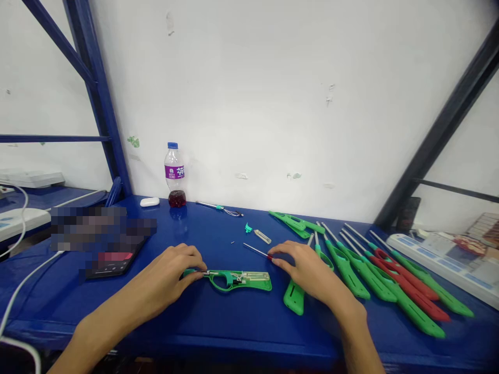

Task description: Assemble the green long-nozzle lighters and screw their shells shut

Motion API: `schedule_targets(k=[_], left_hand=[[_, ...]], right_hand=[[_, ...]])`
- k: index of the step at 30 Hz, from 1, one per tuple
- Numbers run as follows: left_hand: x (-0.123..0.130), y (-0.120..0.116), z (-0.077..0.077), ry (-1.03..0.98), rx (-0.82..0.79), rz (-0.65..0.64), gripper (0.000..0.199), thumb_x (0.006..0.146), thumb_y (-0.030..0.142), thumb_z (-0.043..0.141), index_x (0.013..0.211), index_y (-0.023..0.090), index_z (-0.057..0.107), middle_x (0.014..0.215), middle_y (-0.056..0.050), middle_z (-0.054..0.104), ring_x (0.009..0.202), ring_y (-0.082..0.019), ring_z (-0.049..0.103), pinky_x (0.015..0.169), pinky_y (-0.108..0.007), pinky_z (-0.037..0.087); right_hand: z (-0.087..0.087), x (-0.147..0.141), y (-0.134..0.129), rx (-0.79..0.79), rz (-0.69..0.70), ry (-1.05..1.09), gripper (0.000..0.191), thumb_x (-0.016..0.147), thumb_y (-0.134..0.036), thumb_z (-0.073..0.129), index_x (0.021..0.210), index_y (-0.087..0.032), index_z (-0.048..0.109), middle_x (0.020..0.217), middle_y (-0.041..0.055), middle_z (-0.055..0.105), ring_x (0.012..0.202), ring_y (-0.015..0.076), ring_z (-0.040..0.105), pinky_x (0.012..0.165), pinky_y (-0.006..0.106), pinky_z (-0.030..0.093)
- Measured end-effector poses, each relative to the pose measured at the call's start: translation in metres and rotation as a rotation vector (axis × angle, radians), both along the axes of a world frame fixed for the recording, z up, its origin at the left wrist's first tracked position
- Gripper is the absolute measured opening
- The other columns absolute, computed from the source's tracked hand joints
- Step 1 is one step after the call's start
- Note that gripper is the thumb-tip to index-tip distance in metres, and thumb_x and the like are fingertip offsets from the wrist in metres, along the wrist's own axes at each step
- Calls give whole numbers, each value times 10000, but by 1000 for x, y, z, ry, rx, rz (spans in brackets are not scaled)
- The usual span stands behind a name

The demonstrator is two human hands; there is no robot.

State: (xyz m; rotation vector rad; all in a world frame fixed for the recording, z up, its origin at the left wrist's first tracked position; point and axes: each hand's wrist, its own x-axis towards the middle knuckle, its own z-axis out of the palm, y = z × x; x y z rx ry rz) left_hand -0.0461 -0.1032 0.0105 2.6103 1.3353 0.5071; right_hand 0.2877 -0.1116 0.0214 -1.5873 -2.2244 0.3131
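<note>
Opened lighter (257, 278) lies on the blue surface (226, 324), front & center, btwn the two hands: green half-shell, inner side up, w/ a clear tank at its R end, teal trigger mid-body, thin metal parts toward L. L hand (177, 270): grip pinching the lighter's L end, thumb vs. fingers. R hand (302, 262): grip pinching the red handle of a thin screwdriver (255, 250), shaft pointing L & slightly away, tip clear of the lighter.

Just beyond the screwdriver: loose clear tank (262, 236), w/ a small teal piece (248, 228) near its far end; a tiny bit (233, 242), too small to ID, sits near the tip. Farther back, by the wall (253, 104): metal rod (208, 205) w/ teal collar & wires; to its R, green shell parts (292, 223), overlapping.

One green lighter (294, 298) partly under R hand. Beyond it, R side: row of green lighters (353, 275), + red lighters (423, 285) among them, metal tubes pointing away.

Back L: bottle (175, 174), upright, blue cap, a little dark red liquid; white case (149, 202) next to it. Nearer, far L: dark phone (117, 262), partly pixelated, & white cable (23, 288).
</note>
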Motion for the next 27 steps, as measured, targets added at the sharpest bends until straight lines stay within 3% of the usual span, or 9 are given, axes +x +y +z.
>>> schedule_targets(k=[7,13,18,21,24,27], left_hand=[[-2,1,-3,-25,61,15,263,1023,337,516,1085,302,770,1130,-29,756,1058,-258,692,989,-391,498],[-8,-3,3,-91,222,126,326,993,468,537,1223,337,728,1195,-37,752,1165,-317,694,964,-401,555],[-7,-3,7,-240,124,223,435,934,411,578,1358,332,525,1388,-56,614,902,-254,798,775,-363,634],[-10,0,7,-322,148,215,387,931,435,557,1298,324,513,1341,-60,607,962,-277,796,786,-374,648],[-13,4,7,-348,160,190,351,951,467,525,1269,318,526,1329,-68,589,956,-277,799,801,-382,653],[-14,4,8,-347,169,184,326,965,466,515,1251,309,530,1311,-72,599,920,-259,802,798,-364,653]], right_hand=[[-12,9,8,104,-68,6,292,1030,-332,505,1265,-309,675,1367,89,586,1020,273,698,926,444,525],[-18,12,9,238,-167,13,252,1051,-335,420,1261,-287,550,1292,113,559,818,238,710,747,396,555],[-12,25,10,309,-254,-50,322,1099,-378,324,1363,-249,458,1368,142,559,862,235,726,698,357,552],[0,40,29,217,-246,-238,321,1105,-332,382,1396,-251,491,1312,118,620,1004,236,712,866,378,556],[12,52,65,121,-231,-349,221,1009,-296,641,1220,-235,658,1154,66,704,1036,248,698,938,425,557],[14,57,99,94,-307,-424,337,1016,-362,653,1301,-184,634,1307,100,655,1096,250,676,928,465,584]])
